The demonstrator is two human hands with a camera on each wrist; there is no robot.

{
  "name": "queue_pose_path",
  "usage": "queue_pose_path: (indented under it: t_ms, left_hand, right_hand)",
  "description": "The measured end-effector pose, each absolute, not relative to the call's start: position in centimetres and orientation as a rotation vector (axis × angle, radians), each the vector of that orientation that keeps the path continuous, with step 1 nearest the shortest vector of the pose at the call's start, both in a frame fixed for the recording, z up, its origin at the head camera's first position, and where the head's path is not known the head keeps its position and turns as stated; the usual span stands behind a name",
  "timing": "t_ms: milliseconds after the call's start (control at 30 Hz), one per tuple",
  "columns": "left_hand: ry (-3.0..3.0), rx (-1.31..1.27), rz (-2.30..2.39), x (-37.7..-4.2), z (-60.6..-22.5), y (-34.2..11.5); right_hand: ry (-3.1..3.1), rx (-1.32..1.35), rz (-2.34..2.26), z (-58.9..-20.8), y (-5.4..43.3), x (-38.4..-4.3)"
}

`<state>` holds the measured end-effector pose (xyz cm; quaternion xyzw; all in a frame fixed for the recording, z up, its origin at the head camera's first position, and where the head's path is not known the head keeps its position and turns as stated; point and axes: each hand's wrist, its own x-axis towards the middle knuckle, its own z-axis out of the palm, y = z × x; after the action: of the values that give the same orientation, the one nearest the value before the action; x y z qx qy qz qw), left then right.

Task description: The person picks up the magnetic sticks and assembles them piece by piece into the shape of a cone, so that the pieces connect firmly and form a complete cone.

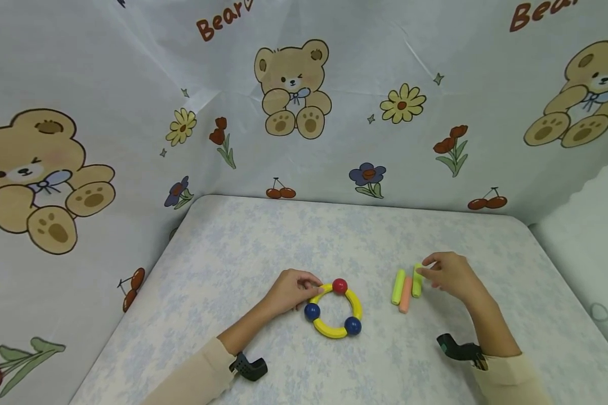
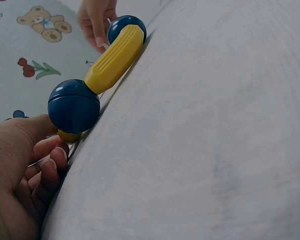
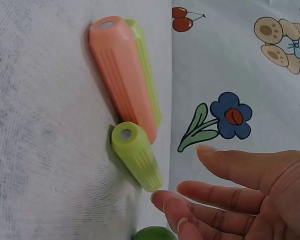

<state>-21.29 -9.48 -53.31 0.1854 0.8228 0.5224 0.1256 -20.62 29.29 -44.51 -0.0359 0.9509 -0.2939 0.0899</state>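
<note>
A ring of yellow curved rods (image 1: 355, 304) joined by a red ball (image 1: 340, 286) and two blue balls (image 1: 312, 311) lies on the table left of centre. My left hand (image 1: 290, 292) pinches its upper left yellow rod between thumb and fingers. To the right lie two lime-green sticks (image 1: 398, 287) with an orange stick (image 3: 124, 75) between them. Beside the nearer green stick (image 3: 137, 157), my right hand (image 1: 448, 275) has its fingers spread and relaxed, fingertips right by the stick's far end. Nothing sits between thumb and fingers in the right wrist view.
Part of a green round thing (image 3: 155, 233) shows under the right fingers in the right wrist view. The table (image 1: 263, 236) has a pale patterned cover. A bear-print curtain (image 1: 294, 163) hangs along the back and left edges.
</note>
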Motion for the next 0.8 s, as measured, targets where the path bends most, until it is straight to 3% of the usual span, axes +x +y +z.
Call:
queue_pose_path:
  t_ms: [400,800]
  left_hand:
    - [2.394,0.536,1.518,-21.3,-53.3,-9.5]
    - [2.398,0.567,1.508,-21.5,-53.4,-9.6]
  right_hand:
    - [2.806,0.026,-0.833,-46.1,28.5,-21.0]
    - [2.833,-0.022,-0.820,-46.6,28.4,-21.2]
